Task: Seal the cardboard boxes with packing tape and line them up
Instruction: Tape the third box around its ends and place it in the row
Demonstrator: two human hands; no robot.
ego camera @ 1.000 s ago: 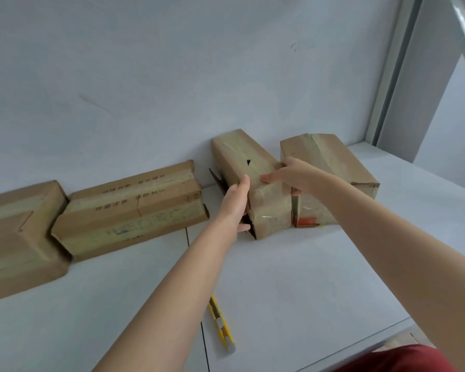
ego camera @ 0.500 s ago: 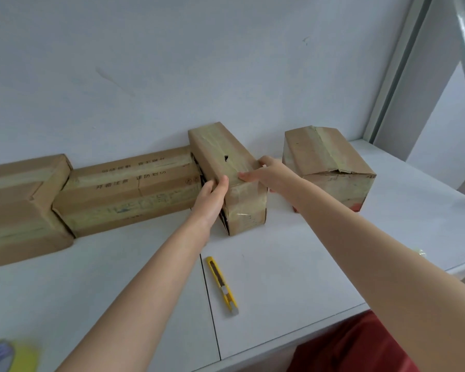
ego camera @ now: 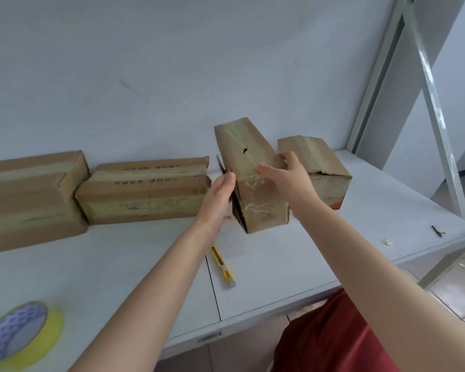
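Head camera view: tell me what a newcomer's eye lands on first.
First, the tape-wrapped box at the centre, pressed between the left hand and right hand. Next, the boxes along the wall: a long printed box to its left and a squat box to its right. A yellow utility knife lies in front of them.

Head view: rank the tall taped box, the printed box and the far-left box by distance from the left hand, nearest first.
1. tall taped box: touching the left hand, on its right.
2. printed box: just left of the hand, by the wall.
3. far-left box: end of the row, at the picture's left edge.
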